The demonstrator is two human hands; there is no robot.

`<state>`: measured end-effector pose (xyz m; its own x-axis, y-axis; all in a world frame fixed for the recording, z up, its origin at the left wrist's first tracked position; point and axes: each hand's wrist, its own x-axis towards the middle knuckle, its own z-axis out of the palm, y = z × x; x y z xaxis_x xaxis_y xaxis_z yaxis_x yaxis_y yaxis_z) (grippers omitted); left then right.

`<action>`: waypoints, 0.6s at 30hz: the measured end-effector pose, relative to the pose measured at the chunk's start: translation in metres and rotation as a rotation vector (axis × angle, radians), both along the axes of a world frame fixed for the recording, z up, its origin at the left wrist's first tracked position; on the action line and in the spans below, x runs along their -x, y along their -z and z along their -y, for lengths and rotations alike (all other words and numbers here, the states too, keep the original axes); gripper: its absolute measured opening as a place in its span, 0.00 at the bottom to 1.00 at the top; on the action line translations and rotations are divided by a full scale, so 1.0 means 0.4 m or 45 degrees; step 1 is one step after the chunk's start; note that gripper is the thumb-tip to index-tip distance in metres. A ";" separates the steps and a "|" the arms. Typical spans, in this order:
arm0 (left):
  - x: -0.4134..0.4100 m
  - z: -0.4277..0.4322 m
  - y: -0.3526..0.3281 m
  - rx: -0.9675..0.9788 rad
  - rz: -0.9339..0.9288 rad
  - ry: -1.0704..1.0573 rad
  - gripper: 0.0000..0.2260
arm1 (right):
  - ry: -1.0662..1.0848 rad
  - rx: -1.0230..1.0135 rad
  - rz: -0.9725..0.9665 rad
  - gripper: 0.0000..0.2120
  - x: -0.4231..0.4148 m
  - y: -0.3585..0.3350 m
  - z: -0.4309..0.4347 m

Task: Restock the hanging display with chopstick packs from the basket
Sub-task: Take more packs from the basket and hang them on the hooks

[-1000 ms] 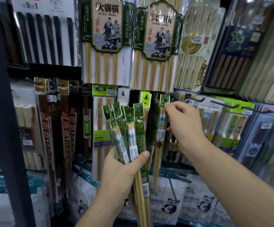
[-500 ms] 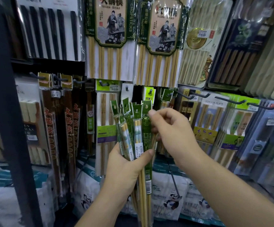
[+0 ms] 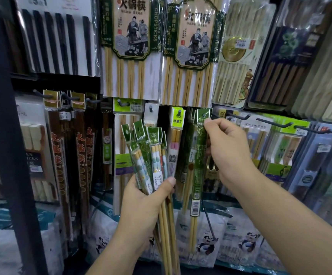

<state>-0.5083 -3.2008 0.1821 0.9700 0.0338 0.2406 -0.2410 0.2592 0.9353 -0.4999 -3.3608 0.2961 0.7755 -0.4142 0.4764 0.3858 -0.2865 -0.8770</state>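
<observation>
My left hand (image 3: 145,201) grips a bundle of chopstick packs (image 3: 149,155) with green header tabs, held upright in front of the lower display row. My right hand (image 3: 226,147) pinches a single green chopstick pack (image 3: 198,175) near its top, its header tab up at a black display hook (image 3: 230,116). The pack hangs straight down, barcode label near its lower end. Whether the tab is on the hook I cannot tell. No basket is in view.
Large bamboo chopstick packs (image 3: 133,46) hang in the upper row. Dark red packs (image 3: 81,155) hang at left on hooks, boxed sets (image 3: 280,151) at right. A dark shelf post (image 3: 0,116) stands at far left. Panda-printed bags (image 3: 206,241) fill the bottom shelf.
My right hand took one green pack from the bundle in my left hand and lifted it up and right to the display hook. The left hand stayed about where it was.
</observation>
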 end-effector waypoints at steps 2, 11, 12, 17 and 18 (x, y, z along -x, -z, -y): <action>-0.001 0.000 0.001 0.011 0.008 0.010 0.22 | 0.011 -0.012 -0.017 0.17 -0.007 0.002 0.004; -0.002 0.003 0.007 -0.001 0.009 0.022 0.19 | 0.106 0.085 -0.058 0.15 -0.041 0.022 0.011; -0.002 0.003 0.005 0.000 0.011 0.026 0.18 | 0.112 0.078 -0.065 0.13 -0.041 0.026 0.012; -0.006 0.002 0.008 -0.051 0.029 0.074 0.10 | 0.135 0.078 -0.067 0.11 -0.005 0.053 0.000; -0.006 0.002 0.009 -0.057 0.032 0.078 0.11 | 0.066 0.091 -0.070 0.11 0.007 0.056 -0.007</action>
<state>-0.5059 -3.2016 0.1784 0.9636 -0.0365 0.2648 -0.2496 0.2323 0.9401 -0.5028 -3.3579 0.2736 0.7797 -0.4207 0.4638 0.3211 -0.3673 -0.8729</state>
